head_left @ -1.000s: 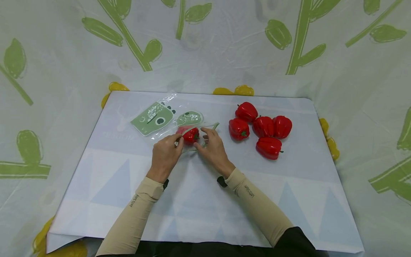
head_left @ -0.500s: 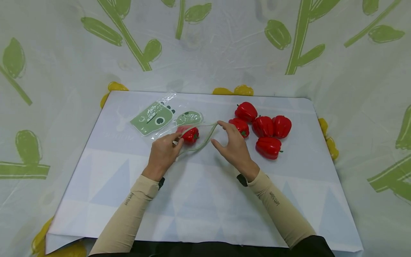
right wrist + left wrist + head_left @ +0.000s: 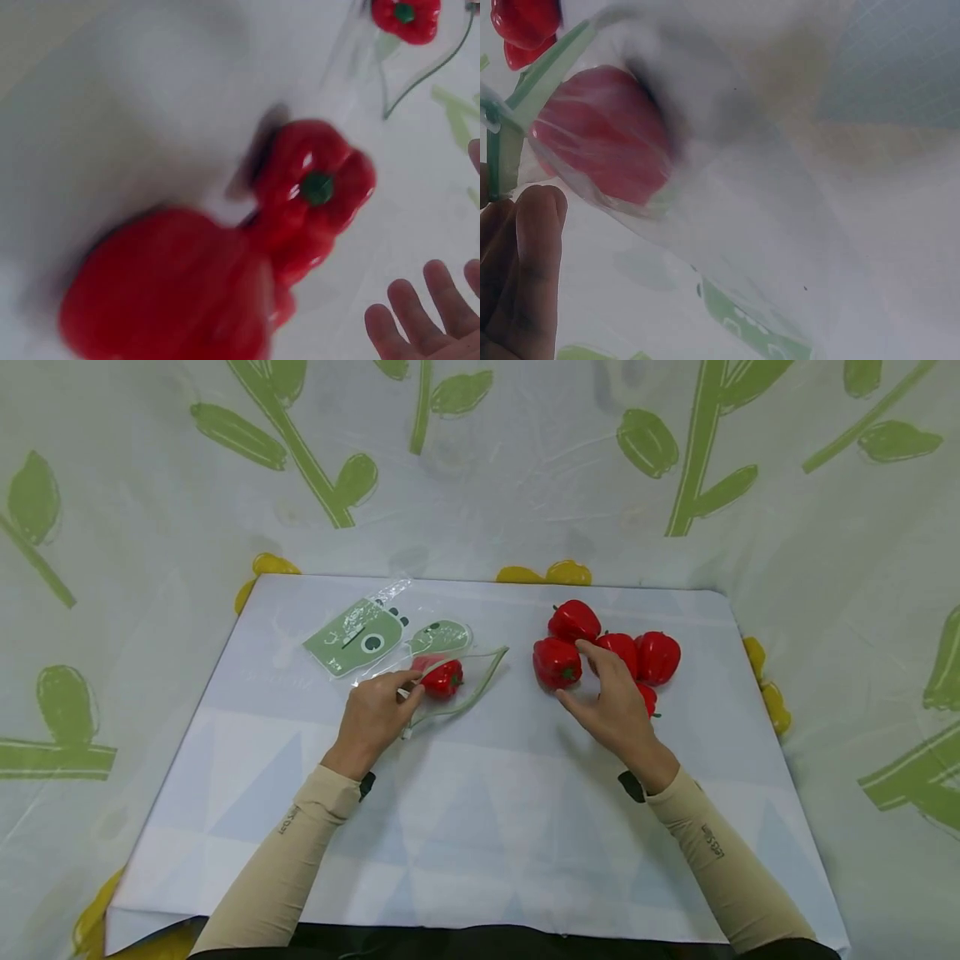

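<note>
My left hand [image 3: 375, 717] pinches the green rim [image 3: 491, 675] of a clear plastic bag printed with green cartoon shapes. A red bell pepper [image 3: 441, 678] lies inside that bag, near its spread mouth; in the left wrist view the pepper [image 3: 607, 135] shows through the film. My right hand [image 3: 617, 706] is beside another red bell pepper [image 3: 557, 663], thumb and index finger spread apart at its right side. Whether they touch it I cannot tell. In the right wrist view the extended fingers [image 3: 420, 319] hold nothing.
Several more red bell peppers [image 3: 574, 621] cluster on the right half of the table, some partly hidden behind my right hand. The white and pale-blue tablecloth [image 3: 465, 835] covers the table. A leaf-printed sheet [image 3: 510, 485] hangs behind it.
My right hand has let go of the bag's rim and moved right to the peppers. The bag's mouth was pulled wider and now stays spread; my left hand keeps its pinch.
</note>
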A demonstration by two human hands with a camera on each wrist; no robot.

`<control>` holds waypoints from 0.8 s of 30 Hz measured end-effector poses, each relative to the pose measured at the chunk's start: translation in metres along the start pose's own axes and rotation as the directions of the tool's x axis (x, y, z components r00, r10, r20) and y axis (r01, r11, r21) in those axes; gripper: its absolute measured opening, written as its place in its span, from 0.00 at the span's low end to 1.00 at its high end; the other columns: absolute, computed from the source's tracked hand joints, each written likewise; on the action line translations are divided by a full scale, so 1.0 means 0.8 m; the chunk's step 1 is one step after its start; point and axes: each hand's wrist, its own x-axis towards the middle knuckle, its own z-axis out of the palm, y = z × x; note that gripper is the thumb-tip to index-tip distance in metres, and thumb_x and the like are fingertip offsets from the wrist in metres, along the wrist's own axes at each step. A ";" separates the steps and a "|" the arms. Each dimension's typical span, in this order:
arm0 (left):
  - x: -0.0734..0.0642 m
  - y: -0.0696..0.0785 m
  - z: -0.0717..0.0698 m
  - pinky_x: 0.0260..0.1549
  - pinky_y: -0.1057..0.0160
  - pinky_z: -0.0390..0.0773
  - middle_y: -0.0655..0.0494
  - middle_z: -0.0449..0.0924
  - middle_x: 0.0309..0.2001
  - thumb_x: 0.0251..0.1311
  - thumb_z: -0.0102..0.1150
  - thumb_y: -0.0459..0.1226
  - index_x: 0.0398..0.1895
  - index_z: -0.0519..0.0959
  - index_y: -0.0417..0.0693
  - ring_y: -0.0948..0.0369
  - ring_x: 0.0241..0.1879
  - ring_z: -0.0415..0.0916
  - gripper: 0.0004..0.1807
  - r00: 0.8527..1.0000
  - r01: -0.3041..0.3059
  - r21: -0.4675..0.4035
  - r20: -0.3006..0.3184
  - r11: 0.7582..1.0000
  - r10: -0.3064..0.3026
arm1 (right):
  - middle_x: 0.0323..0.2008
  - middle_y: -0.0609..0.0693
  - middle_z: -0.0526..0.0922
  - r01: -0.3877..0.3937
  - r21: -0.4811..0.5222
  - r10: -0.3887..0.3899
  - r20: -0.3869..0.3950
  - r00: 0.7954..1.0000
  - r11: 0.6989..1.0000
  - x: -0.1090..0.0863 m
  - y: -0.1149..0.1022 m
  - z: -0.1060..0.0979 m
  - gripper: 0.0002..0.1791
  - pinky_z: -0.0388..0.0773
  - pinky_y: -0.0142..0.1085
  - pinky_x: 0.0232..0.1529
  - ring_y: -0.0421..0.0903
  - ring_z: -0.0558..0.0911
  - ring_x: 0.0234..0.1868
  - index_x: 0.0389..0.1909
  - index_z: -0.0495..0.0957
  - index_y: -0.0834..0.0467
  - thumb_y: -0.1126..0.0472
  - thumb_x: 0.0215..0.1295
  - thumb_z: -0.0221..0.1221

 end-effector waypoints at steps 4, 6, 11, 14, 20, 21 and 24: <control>-0.002 0.000 -0.001 0.29 0.65 0.80 0.53 0.84 0.35 0.58 0.59 0.40 0.45 0.82 0.47 0.63 0.27 0.79 0.13 1.000 0.008 0.009 0.012 1.000 -0.009 | 0.62 0.50 0.66 -0.034 -0.059 0.035 0.022 0.999 0.998 -0.013 0.021 -0.017 0.52 0.75 0.51 0.49 0.49 0.66 0.62 0.67 0.59 0.50 0.53 0.39 0.75; -0.003 -0.001 -0.002 0.29 0.65 0.80 0.54 0.84 0.34 0.58 0.60 0.40 0.46 0.82 0.47 0.62 0.28 0.80 0.13 1.000 0.013 0.007 0.011 1.000 -0.014 | 0.62 0.51 0.66 -0.066 -0.089 0.069 0.025 0.997 0.994 -0.020 0.032 -0.025 0.52 0.74 0.54 0.49 0.51 0.65 0.61 0.67 0.59 0.50 0.53 0.38 0.75; -0.005 -0.002 -0.001 0.27 0.65 0.79 0.55 0.84 0.33 0.58 0.60 0.41 0.45 0.82 0.48 0.63 0.27 0.78 0.13 1.000 0.021 0.018 0.011 1.000 -0.021 | 0.63 0.55 0.64 -0.171 -0.109 0.178 0.058 0.982 0.979 -0.034 0.062 -0.043 0.52 0.73 0.60 0.46 0.56 0.64 0.60 0.67 0.57 0.52 0.53 0.40 0.74; -0.006 -0.002 -0.001 0.25 0.66 0.78 0.55 0.84 0.33 0.58 0.60 0.42 0.45 0.82 0.49 0.64 0.26 0.78 0.13 1.000 0.027 0.024 0.012 0.999 -0.027 | 0.63 0.56 0.62 -0.214 -0.094 0.223 0.109 0.969 0.972 -0.042 0.078 -0.049 0.52 0.72 0.61 0.46 0.57 0.63 0.61 0.68 0.55 0.52 0.50 0.43 0.72; -0.007 -0.002 0.000 0.23 0.67 0.77 0.55 0.84 0.33 0.58 0.60 0.43 0.45 0.82 0.49 0.64 0.25 0.77 0.14 0.999 0.037 0.031 0.009 0.999 -0.037 | 0.63 0.57 0.61 -0.247 -0.064 0.255 0.193 0.947 0.967 -0.054 0.100 -0.048 0.52 0.71 0.61 0.47 0.56 0.62 0.61 0.69 0.54 0.51 0.47 0.44 0.71; -0.006 -0.002 0.000 0.22 0.67 0.77 0.55 0.84 0.33 0.58 0.60 0.43 0.45 0.82 0.49 0.64 0.25 0.77 0.14 0.999 0.039 0.033 0.009 0.999 -0.040 | 0.63 0.57 0.61 -0.248 -0.064 0.256 0.200 0.946 0.967 -0.055 0.103 -0.048 0.52 0.72 0.61 0.47 0.55 0.61 0.61 0.69 0.54 0.51 0.48 0.44 0.72; -0.006 -0.002 0.000 0.22 0.67 0.77 0.56 0.84 0.33 0.58 0.60 0.43 0.45 0.83 0.49 0.63 0.26 0.78 0.14 0.999 0.046 0.033 0.011 0.998 -0.046 | 0.63 0.56 0.61 -0.245 -0.066 0.254 0.212 0.944 0.967 -0.057 0.108 -0.047 0.51 0.72 0.60 0.48 0.55 0.61 0.61 0.68 0.55 0.51 0.47 0.44 0.72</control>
